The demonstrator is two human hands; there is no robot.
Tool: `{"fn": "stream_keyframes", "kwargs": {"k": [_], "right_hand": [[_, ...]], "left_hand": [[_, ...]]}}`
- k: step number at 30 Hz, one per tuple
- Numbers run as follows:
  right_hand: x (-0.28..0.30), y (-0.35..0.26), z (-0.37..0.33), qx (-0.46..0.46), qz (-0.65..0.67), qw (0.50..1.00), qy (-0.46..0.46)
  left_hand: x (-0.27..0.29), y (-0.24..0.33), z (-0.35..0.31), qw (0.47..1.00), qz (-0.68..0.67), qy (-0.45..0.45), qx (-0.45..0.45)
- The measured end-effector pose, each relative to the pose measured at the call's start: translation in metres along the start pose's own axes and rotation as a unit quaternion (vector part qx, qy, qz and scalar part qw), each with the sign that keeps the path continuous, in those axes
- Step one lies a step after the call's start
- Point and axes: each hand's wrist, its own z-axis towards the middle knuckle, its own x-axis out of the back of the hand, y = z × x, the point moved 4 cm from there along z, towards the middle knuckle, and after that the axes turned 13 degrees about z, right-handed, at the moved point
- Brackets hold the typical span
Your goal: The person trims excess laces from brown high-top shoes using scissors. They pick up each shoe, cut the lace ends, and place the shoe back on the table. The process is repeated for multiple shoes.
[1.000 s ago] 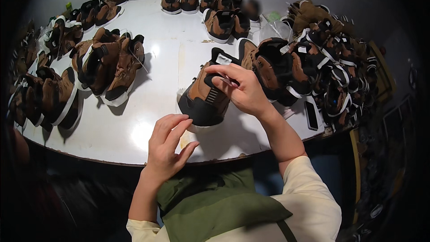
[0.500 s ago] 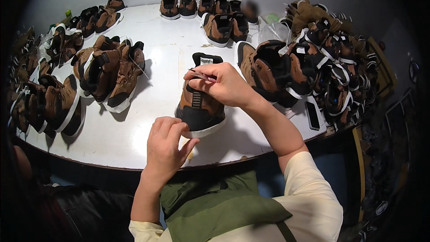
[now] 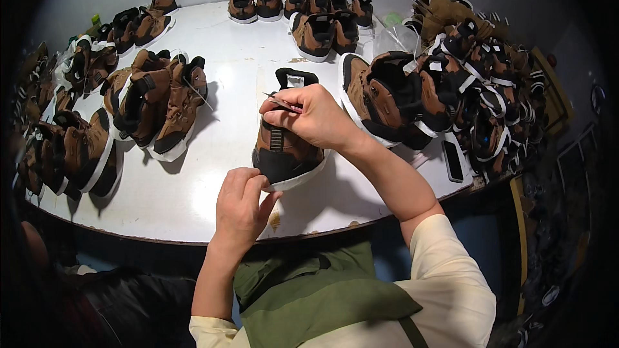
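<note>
In front of me a brown and black shoe (image 3: pixel 290 166) stands on the white table, its toe toward me and a pale covering around its sole. My left hand (image 3: pixel 242 205) is at the toe, fingers curled and thumb bent, gripping the pale lower edge. Over the tongue and lacing area, my right hand (image 3: pixel 316 116) pinches a slim pointed metal tool (image 3: pixel 282 103) with a reddish part; its exact kind is unclear. The tool's tip points left, past the shoe's upper edge. My right hand hides much of the shoe's upper.
More brown shoes (image 3: pixel 171 106) stand to the left, and a row of shoes (image 3: pixel 296 3) lines the back. At right lie a large shoe pile (image 3: pixel 487 90), a phone (image 3: pixel 452 161) and a clear plastic bag (image 3: pixel 394 40). The table's curved front edge (image 3: pixel 309 235) runs close to me.
The tool in my right hand has shifted slightly left, its tip showing more. The left hand stays at the toe. The view has moved slightly.
</note>
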Motion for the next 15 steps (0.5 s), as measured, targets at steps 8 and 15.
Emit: {"fn": "stream_keyframes", "kwargs": {"k": [8,15], "right_hand": [[-0.004,-0.001,0.004,0.009,-0.034,0.999,0.016],[-0.012,-0.008,0.003,-0.046,-0.089,0.995,-0.007]], "left_hand": [[-0.004,0.007,-0.004,0.991,-0.026,0.077,0.105],[-0.007,0.010,-0.008,0.988,0.029,0.100,0.110]]}}
